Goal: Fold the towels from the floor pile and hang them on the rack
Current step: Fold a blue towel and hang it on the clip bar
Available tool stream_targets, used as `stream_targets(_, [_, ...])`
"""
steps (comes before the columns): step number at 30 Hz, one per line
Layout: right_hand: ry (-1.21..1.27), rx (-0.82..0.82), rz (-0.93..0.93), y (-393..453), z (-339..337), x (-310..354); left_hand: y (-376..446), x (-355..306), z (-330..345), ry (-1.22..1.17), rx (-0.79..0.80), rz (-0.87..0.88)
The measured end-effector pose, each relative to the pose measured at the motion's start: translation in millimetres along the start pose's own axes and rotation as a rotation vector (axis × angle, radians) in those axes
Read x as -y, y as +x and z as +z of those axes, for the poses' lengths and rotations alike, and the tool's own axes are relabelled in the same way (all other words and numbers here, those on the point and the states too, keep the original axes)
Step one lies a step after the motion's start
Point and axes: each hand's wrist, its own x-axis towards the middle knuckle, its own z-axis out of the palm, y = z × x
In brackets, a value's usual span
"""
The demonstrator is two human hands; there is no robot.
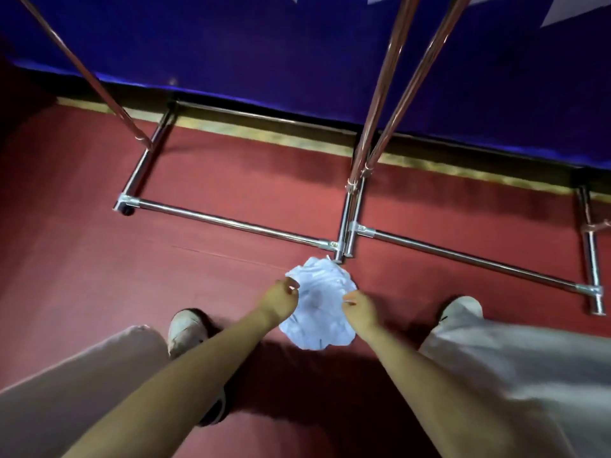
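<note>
The person stands bent over a red carpet floor [82, 259], both bare arms reaching straight down. Between the feet lies one crumpled white towel [319, 312], bunched into a rough ball on the carpet; I count only this single one, and no basket or bin holds it. The left hand [282, 297] sits at the towel's left edge with fingers curled in, pinching the cloth there. The right hand [358, 307] is at the towel's right edge, fingers likewise curled and nipping at the fabric. The picture is soft, so how deep either grip goes is hard to tell, but both hands touch the towel and neither is spread flat.

Just beyond the towel, almost touching its far edge, is the joint where the base rails of two chrome racks meet. The left rack [228, 223] runs its floor bar off to the left, the right rack [479, 259] carries its bar off to the right, and slanting uprights rise from both toward the top of the view. Nothing hangs on any bar that shows. Behind the racks a deep blue wall panel [264, 54] runs along the carpet's edge.

Two pale shoes show, the left shoe [185, 328] and the right shoe [461, 309], under light trouser legs [515, 375].
</note>
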Motion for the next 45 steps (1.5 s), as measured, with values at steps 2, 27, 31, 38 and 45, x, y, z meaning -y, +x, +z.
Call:
stream_targets(2, [-0.056, 0.003, 0.088, 12, 8, -15, 16, 9, 22, 0.01, 0.036, -0.024])
stream_targets(27, [0.814, 0.017, -0.068, -2, -60, 75, 22, -87, -10, -0.517, -0.045, 0.049])
stream_targets(31, [0.725, 0.101, -0.287, -61, -114, 109, -36, -118, -50, -0.53, -0.082, 0.235])
stream_targets(38, [0.438, 0.074, -0.592, -179, -172, 126, -155, -134, -85, -0.619, -0.12, 0.494])
stream_targets(45, [0.397, 0.105, -0.701, -253, -183, 119, -233, -114, -69, -0.641, -0.17, 0.631])
